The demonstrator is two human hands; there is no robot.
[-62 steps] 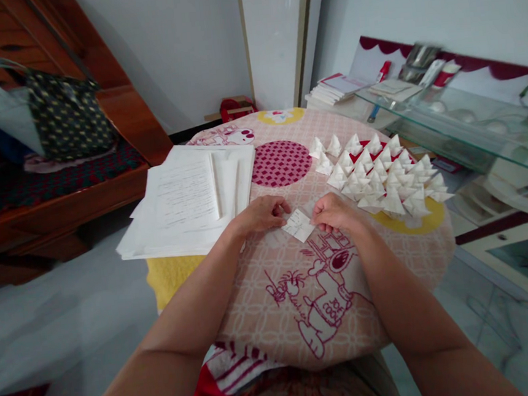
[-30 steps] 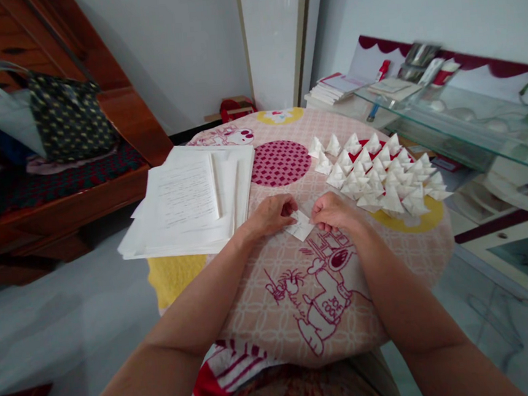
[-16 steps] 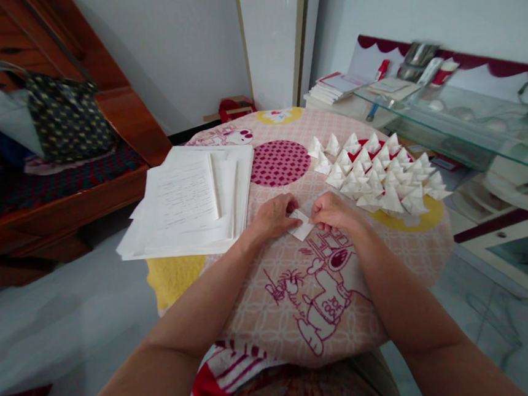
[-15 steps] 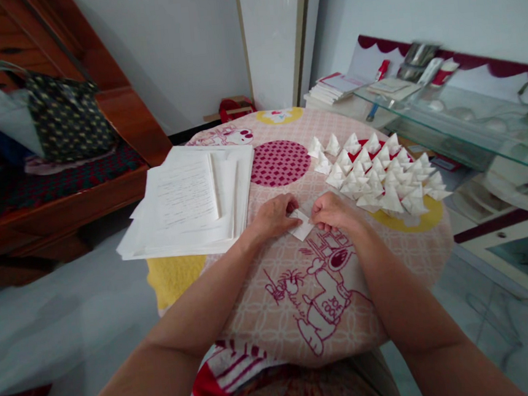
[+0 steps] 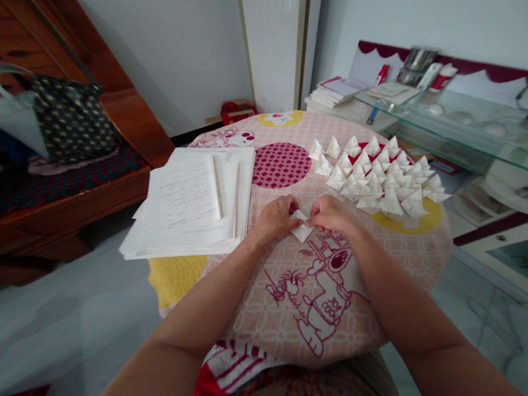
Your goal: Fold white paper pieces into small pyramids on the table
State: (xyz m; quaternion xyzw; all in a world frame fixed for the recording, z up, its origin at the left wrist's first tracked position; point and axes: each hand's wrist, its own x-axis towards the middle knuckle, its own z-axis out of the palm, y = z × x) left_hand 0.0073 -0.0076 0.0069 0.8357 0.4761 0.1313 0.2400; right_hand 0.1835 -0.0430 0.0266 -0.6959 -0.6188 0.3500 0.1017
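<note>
A small white piece of folded paper (image 5: 302, 231) lies on the cartoon-printed cloth (image 5: 319, 298) that covers the round table. My left hand (image 5: 275, 216) presses its curled fingers on the paper's left edge. My right hand (image 5: 331, 212) pinches the paper's right side, and the fingertips of both hands nearly meet over it. To the right of my hands lies a heap of several folded white paper triangles (image 5: 380, 175).
A thick stack of white sheets (image 5: 194, 199) lies on the table's left part. A dark dotted bag (image 5: 70, 119) rests on a wooden bench at the left. A glass shelf (image 5: 465, 128) with books and small items runs along the right.
My hands have drawn closer together over the paper, which shows less than before and looks folded smaller. The right hand has slid left toward the left hand.
</note>
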